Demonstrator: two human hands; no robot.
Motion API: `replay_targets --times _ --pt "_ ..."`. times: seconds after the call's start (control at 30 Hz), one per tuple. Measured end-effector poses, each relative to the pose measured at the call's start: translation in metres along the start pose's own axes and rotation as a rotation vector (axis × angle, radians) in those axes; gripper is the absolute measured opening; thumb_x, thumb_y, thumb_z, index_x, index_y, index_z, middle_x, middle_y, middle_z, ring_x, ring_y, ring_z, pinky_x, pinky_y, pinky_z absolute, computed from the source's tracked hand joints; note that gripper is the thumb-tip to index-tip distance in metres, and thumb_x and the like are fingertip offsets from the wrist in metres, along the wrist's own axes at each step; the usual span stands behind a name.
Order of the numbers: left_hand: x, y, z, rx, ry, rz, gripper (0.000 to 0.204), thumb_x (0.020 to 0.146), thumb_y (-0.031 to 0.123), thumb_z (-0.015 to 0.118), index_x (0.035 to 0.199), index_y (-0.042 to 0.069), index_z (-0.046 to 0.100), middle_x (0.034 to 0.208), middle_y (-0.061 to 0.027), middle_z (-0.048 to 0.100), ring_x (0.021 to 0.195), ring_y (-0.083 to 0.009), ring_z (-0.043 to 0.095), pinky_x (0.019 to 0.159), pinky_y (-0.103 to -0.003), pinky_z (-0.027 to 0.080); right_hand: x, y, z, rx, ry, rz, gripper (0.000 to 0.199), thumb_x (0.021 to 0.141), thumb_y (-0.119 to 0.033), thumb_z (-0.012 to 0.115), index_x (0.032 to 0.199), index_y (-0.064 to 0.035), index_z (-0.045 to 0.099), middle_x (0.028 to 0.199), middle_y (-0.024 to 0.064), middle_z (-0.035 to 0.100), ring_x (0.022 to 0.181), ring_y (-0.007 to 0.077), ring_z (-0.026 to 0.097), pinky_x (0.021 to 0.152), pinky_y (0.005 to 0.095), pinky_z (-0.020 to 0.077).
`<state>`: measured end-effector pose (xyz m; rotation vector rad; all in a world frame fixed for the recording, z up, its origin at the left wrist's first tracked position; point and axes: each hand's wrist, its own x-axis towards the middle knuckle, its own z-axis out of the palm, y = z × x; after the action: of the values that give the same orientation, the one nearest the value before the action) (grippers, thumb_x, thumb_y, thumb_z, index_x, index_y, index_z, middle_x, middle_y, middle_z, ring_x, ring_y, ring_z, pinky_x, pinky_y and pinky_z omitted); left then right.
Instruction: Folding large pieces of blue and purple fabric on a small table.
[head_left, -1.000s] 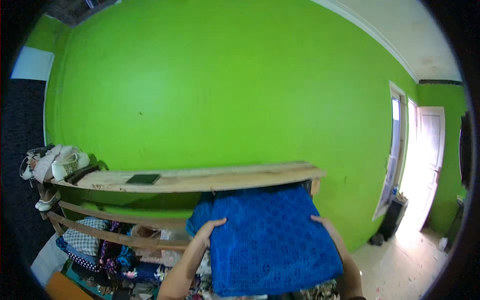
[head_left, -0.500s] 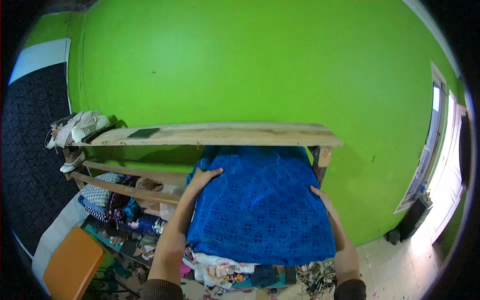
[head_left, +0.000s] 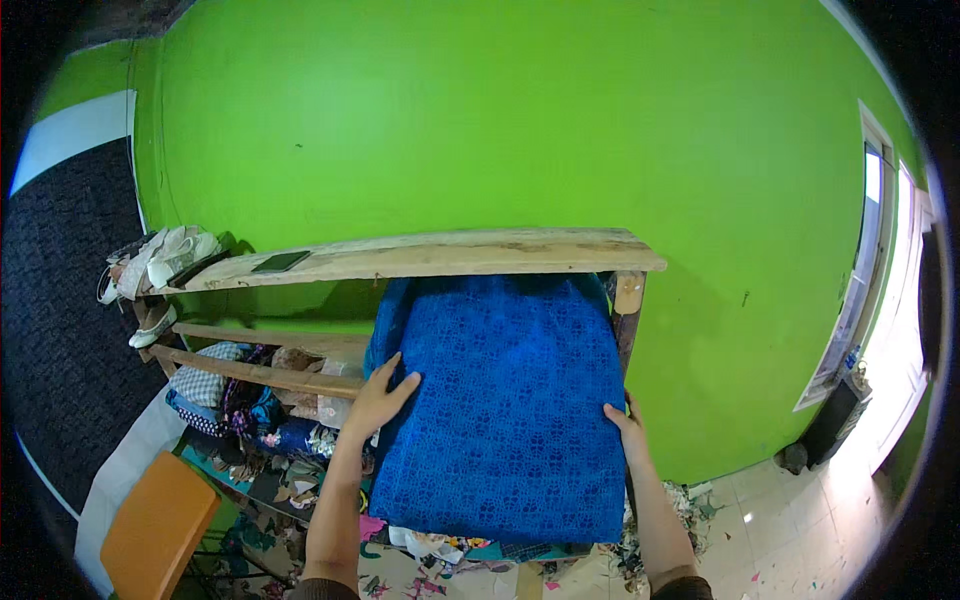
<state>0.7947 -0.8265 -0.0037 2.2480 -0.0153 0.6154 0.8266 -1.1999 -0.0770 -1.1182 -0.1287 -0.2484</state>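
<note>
A large folded piece of blue cloth [head_left: 505,410] with a lace-like pattern covers the right part of the wooden rack. Its far end reaches beneath the top board, and its near end spreads toward me. My left hand [head_left: 374,408] holds its left edge, thumb on the upper face and fingers along the side. At the right edge my right hand [head_left: 630,432] grips with the thumb on top; the other fingers are mostly hidden behind the cloth.
On the rack's top board [head_left: 450,255] lie a dark flat phone-like object [head_left: 281,262] and pale shoes [head_left: 180,252]. Folded clothes [head_left: 210,385] fill the lower left shelf. An orange chair back [head_left: 160,525] stands at the lower left. Fabric scraps litter the tiled floor [head_left: 770,530].
Both hands now sit lower on the cloth's sides, the left one clearly so. The cloth lies straighter and further left in view. The view itself has shifted slightly.
</note>
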Motion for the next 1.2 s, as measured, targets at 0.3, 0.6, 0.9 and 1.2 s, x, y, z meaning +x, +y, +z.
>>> replay_targets --times 0.3,0.6,0.9,1.2 --pt "-0.112 0.019 -0.016 -0.282 -0.12 0.528 0.085 0.058 0.049 0.075 0.127 0.008 0.046 0.14 -0.0201 0.025 0.13 -0.0377 0.024 0.103 -0.047 0.023 0.074 0.003 -0.013 -0.046 -0.02 0.03 0.029 0.072 -0.015 0.07 0.094 0.0004 0.059 0.08 0.0074 0.062 0.066 0.0149 0.058 0.062 0.0261 0.0469" --pt "-0.111 0.028 0.022 -0.196 0.222 0.489 0.068 0.055 0.037 0.078 0.113 0.006 0.057 0.129 -0.0189 0.044 0.122 -0.0397 0.037 0.1 -0.047 0.028 0.013 -0.038 -0.014 -0.769 -0.128 -0.309 0.049 0.086 -0.036 0.052 0.12 0.0004 0.05 0.116 0.016 0.054 0.109 0.0249 0.05 0.096 0.0333 0.0348" --pt "-0.11 0.04 0.028 0.116 0.571 0.741 0.048 0.081 0.046 0.052 0.103 0.003 0.06 0.106 -0.0157 0.06 0.102 -0.0379 0.054 0.093 -0.055 0.033 -0.095 -0.049 0.008 -1.432 -0.395 -1.108 0.036 0.071 -0.027 0.065 0.106 -0.0182 0.061 0.117 0.001 0.056 0.11 0.0214 0.05 0.098 0.0397 0.034" --pt "-0.068 0.052 0.02 0.325 0.65 0.84 0.033 0.078 0.029 0.055 0.093 0.0 0.06 0.097 -0.0154 0.061 0.089 -0.0355 0.059 0.079 -0.044 0.048 -0.052 -0.055 0.029 -1.467 -0.223 -1.172 0.053 0.049 -0.005 0.062 0.101 -0.0135 0.063 0.107 0.0003 0.06 0.098 0.0178 0.055 0.088 0.0377 0.0418"
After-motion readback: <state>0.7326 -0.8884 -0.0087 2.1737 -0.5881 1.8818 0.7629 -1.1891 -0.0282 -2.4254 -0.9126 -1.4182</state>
